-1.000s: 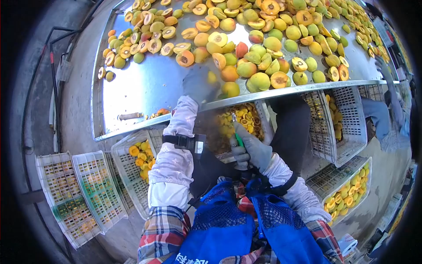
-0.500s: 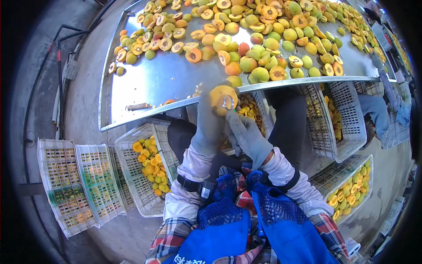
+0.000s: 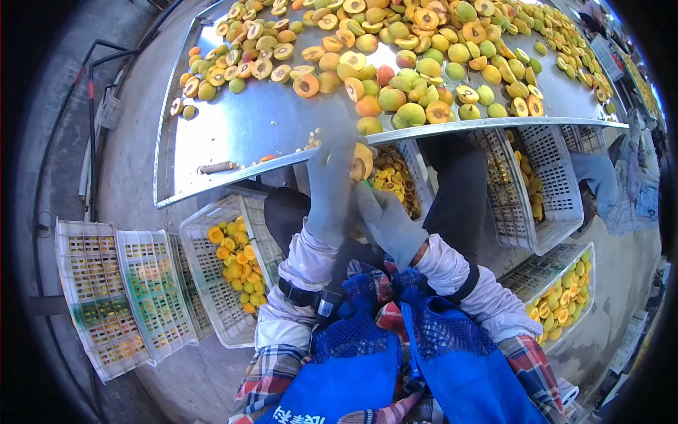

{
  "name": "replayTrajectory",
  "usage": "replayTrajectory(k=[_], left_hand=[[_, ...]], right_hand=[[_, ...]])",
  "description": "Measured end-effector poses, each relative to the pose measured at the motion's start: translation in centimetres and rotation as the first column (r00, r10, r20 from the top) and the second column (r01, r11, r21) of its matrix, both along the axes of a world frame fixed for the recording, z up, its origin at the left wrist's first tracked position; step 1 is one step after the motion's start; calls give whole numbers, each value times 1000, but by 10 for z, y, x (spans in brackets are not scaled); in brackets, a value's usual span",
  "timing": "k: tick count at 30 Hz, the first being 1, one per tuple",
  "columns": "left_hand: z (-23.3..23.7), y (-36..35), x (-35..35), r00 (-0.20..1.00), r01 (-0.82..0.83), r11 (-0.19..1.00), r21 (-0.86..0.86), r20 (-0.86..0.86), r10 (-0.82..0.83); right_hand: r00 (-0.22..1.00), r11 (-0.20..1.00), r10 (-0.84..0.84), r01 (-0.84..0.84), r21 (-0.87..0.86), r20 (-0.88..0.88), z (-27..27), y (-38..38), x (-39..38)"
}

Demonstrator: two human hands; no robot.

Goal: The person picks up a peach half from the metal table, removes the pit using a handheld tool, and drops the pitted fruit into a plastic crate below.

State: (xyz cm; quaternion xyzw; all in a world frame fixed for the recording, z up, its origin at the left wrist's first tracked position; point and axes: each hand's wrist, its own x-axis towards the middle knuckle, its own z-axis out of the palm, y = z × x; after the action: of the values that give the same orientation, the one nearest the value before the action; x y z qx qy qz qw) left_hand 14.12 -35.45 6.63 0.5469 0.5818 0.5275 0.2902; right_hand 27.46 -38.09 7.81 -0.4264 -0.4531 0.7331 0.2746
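Observation:
My left hand (image 3: 330,185), in a grey glove and smeared by motion, holds a halved yellow fruit (image 3: 361,162) just past the front edge of the metal table (image 3: 233,134). Close below it, my right hand (image 3: 393,218), also gloved in grey, is closed near the fruit. A small green tip of something shows at its fingertips; the rest is hidden in the hand. Many halved fruits (image 3: 438,112) lie on the table above the hands.
Crates of fruit stand at the left (image 3: 205,244), under the table (image 3: 487,184) and at the lower right (image 3: 519,275). A short stick (image 3: 217,167) lies near the table's edge. Another person's leg (image 3: 597,177) shows at the right.
The fruit in my left hand has turned, its cut face now partly covered by the glove. Both hands have shifted slightly, and the whole view has moved a little.

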Motion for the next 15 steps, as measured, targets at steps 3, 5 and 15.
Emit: replayTrajectory(k=[3, 5, 15], left_hand=[[-3, 2, 10, 927, -96, 994, -55, 358, 109], [7, -5, 17, 854, -123, 985, -121, 493, 167], [-7, 1, 18, 948, -19, 996, -85, 314, 45]], right_hand=[[995, 995, 58, -63, -71, -76, -2, 1, -2], [991, 950, 132, -137, -280, -35, 8, 4, 5], [814, 686, 193, -511, -518, -547, 13, 10, 32]])
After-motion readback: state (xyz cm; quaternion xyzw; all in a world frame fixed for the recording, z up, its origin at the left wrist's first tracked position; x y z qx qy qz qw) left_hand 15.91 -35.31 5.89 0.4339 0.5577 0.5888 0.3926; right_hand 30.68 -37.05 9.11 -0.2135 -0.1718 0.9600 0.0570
